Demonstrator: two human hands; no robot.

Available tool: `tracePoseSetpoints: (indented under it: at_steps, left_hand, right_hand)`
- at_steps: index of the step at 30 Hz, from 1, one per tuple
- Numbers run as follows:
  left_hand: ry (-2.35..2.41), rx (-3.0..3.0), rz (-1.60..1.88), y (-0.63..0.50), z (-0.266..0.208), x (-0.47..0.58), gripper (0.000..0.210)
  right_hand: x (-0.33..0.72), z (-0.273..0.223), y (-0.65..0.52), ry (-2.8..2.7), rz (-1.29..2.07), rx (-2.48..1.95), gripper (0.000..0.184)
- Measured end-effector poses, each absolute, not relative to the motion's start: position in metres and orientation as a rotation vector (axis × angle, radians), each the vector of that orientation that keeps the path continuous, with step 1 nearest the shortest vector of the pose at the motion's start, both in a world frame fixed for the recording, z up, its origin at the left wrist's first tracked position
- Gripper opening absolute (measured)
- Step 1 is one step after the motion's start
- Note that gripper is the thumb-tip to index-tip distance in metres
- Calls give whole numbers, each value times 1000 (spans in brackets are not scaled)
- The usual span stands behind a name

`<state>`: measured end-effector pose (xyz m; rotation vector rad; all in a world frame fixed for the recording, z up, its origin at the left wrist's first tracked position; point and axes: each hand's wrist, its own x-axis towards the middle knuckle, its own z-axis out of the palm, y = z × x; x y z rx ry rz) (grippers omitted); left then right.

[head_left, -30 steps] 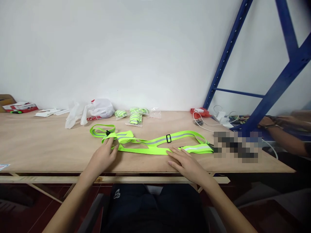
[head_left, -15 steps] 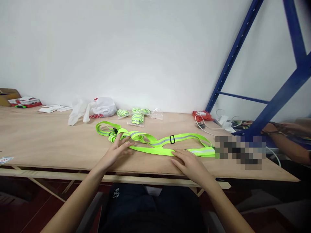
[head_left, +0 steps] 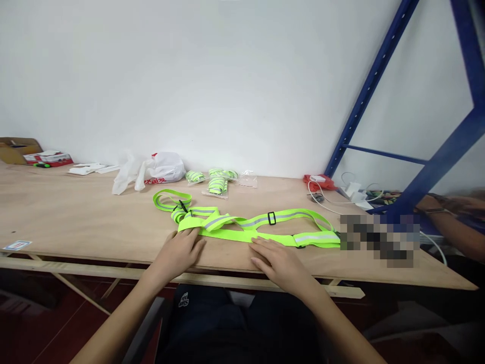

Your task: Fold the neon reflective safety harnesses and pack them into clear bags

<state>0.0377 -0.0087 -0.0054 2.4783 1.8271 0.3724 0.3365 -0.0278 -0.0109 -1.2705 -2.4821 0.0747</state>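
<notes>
A neon-yellow reflective strap harness [head_left: 231,234] with silver stripes lies stretched sideways on the wooden table. Its lower band runs nearly straight, while the upper bands loop and twist. One black slider buckle [head_left: 272,218] shows on the upper band; dark buckle parts [head_left: 183,206] sit among the left loops. My left hand [head_left: 178,254] touches the band's left part, fingers stretched out and thumb apart, its fingertips partly hidden at the strap. My right hand [head_left: 278,260] rests with extended fingers on the lower band, right of its middle. A pixelated patch covers what lies beyond the harness's right end.
Bagged rolls of similar strap [head_left: 216,183], a clear plastic bag [head_left: 247,179] and a white plastic bag [head_left: 166,167] lie near the wall. Boxes [head_left: 49,158] stand far left. A white cable and red pouch [head_left: 329,183] lie near the blue rack [head_left: 361,108]. Another person's arm [head_left: 454,230] shows at right.
My left hand has come down and nearer, to the band's left part. My right hand has slid left along the lower band. The left loops now lie flatter.
</notes>
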Motion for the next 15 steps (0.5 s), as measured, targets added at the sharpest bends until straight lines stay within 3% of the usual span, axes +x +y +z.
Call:
tracePoseSetpoints:
  at_steps: [8, 12, 15]
  left_hand:
    - [1233, 2508, 537, -31, 28, 22, 40]
    - [1468, 2490, 915, -6, 34, 12, 44]
    - [1612, 2541, 764, 23, 34, 10, 47]
  right_hand:
    - [357, -19, -26, -2396, 59, -1329, 35]
    - [363, -20, -24, -2372, 21, -1319, 31]
    - [366, -18, -23, -2340, -3, -1382, 30]
